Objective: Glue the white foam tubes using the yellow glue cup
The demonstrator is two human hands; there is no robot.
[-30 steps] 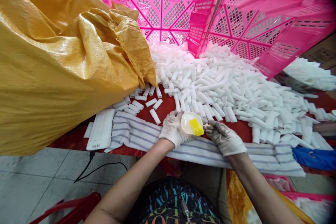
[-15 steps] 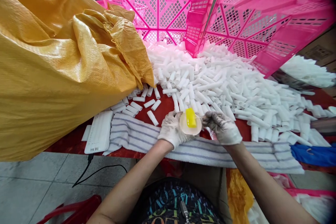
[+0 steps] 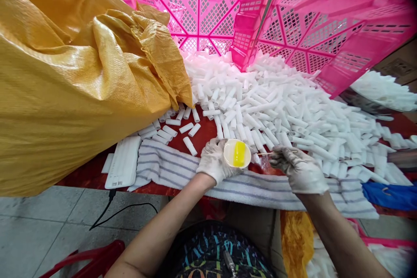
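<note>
Red tabletop (image 3: pixel 208 132) runs across the view in front of you, with a striped towel (image 3: pixel 169 167) laid along its near edge. Your gloved left hand (image 3: pixel 214 161) is cupped around a small white dish (image 3: pixel 237 153) just above the towel, and a yellow piece (image 3: pixel 239 153) sits in the dish. Your gloved right hand (image 3: pixel 301 171), just right of the dish, pinches a thin stick (image 3: pixel 276 152) whose tip points toward the dish without touching it. Beyond the dish lies a big heap of white tubes (image 3: pixel 276 104). Behind the heap, two pink crates (image 3: pixel 208 8) stand tipped on edge. Left of the dish, a large yellow sack (image 3: pixel 71 78) bulges over the table, with a flat white device (image 3: pixel 123 167) beside the towel.
</note>
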